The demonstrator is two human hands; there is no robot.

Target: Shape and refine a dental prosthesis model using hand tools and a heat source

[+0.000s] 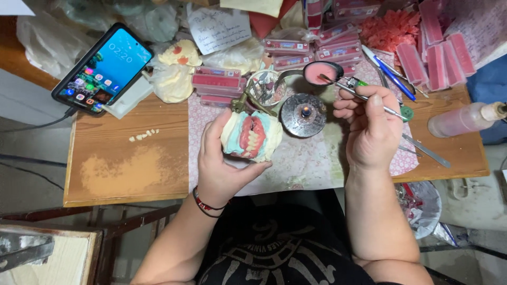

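My left hand [219, 169] grips a plaster dental model [251, 136] with red wax gums and pale teeth, held over the patterned mat. My right hand [371, 126] pinches a thin metal wax tool [359, 95], whose tip reaches into a small black bowl of pink wax [322, 72]. A round metal burner [303, 114] with a small flame sits between the two hands.
The wooden table [129, 169] carries a propped smartphone [104, 68] at the far left, a few loose teeth [143, 135], stacked pink tooth boxes [288, 47], blue pens [395, 79], a plastic squeeze bottle [465, 119] at right, a metal spatula [426, 152] and plaster casts [174, 71].
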